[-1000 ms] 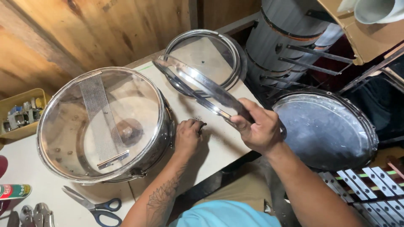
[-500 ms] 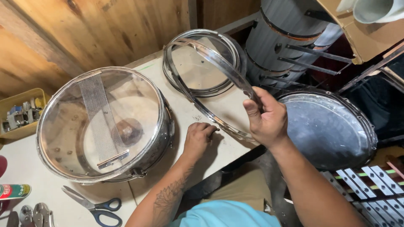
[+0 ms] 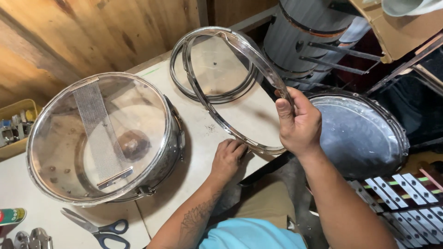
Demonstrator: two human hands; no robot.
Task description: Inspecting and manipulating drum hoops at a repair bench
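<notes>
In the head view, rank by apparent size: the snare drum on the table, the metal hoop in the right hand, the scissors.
1. Snare drum, largest.
2. Metal hoop, tilted, so its size is unsure; it may match the drum.
3. Scissors, clearly smallest.

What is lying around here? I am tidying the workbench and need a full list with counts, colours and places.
drum: one, shiny metal with clear skin, on the table, left
table: one, off-white, centre
metal hoop: one, silver, tilted up off the table in both hands
clear drum skin: one, with a metal rim, flat at the back of the table
second drum: one, silver, right of the table
scissors: one pair, blue handles, front left
yellow tray: one, holding small parts, far left
metal bars: a row, silver, bottom right
left hand: on the hoop's low edge, on the table
right hand: fingers grip the hoop's raised side
</notes>
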